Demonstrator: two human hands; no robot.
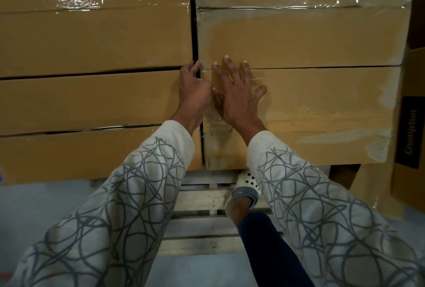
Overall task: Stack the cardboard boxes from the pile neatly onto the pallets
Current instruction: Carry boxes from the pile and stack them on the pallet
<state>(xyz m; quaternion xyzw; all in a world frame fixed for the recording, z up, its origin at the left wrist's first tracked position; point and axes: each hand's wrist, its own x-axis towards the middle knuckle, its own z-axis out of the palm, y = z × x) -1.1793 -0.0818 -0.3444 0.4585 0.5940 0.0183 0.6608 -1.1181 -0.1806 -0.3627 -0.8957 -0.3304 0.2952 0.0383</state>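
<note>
Two large brown cardboard boxes stand side by side on a wooden pallet (202, 199). A narrow dark gap runs between the left box (92, 102) and the right box (310, 107). My left hand (193, 93) sits at the gap, its fingers curled round the corner edge of the left box. My right hand (236, 93) lies flat with fingers spread on the front face of the right box, close to its top edge. Both boxes are sealed with clear tape along their seams.
My foot in a white perforated shoe (246, 190) is on the pallet slats below the right box. A further carton printed "Crompton" (411, 130) stands at the right edge. Grey floor (46, 206) spreads at lower left.
</note>
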